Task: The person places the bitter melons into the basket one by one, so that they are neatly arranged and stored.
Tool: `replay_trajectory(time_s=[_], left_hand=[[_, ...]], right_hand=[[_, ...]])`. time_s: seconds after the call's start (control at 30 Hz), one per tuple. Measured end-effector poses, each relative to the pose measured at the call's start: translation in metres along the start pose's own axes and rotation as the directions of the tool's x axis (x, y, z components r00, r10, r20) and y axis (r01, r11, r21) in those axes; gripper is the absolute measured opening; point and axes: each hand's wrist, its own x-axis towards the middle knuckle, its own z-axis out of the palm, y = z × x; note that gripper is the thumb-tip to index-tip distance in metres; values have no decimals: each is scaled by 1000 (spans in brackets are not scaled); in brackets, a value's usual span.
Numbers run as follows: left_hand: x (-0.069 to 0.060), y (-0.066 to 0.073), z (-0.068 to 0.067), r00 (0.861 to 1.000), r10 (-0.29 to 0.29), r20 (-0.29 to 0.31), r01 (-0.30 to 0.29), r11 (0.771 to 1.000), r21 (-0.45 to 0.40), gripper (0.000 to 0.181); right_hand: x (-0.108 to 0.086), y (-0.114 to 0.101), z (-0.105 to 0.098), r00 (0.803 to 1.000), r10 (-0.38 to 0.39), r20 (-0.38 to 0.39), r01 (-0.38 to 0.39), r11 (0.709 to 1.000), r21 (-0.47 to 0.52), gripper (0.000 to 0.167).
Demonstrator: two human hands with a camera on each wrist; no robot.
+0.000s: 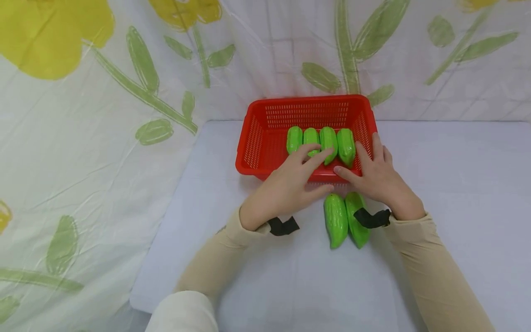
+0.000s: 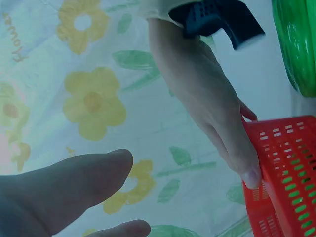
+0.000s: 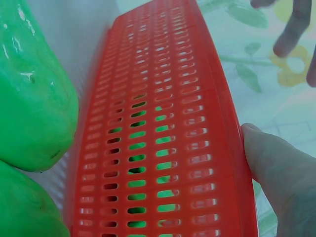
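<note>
My left hand (image 1: 288, 182) hovers over the front rim of a red plastic basket (image 1: 267, 173), fingers spread and nothing held. In the left wrist view its thumb (image 2: 94, 175) stands apart from the basket. My right hand (image 1: 381, 177) rests on the basket's front right corner, its thumb on the front rim and its fingers spread about the right side. Inside the basket, several glossy green, long ribbed vegetables (image 1: 345, 146) lie side by side. Two more such vegetables (image 1: 336, 220) lie on the table, just in front of the basket, below my hands.
The white-covered table (image 1: 257, 276) carries the basket near its back edge. Behind and to the left hangs a white curtain (image 1: 103, 175) with yellow flowers and green leaves. Black straps (image 1: 284, 226) circle both wrists over beige sleeves.
</note>
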Motion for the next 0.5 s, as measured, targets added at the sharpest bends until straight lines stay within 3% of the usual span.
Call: replay_trajectory(time_s=[0.27,0.5], left_hand=[[-15,9,16,999,50,-19,-51,998,-39,71],[-20,14,28,998,39,58,-38,999,-19,75]], right_hand=[[1,1,0,1000,-15,-15,15,1000,-14,106],[1,1,1,1000,-22,-22,22,1000,3,104]])
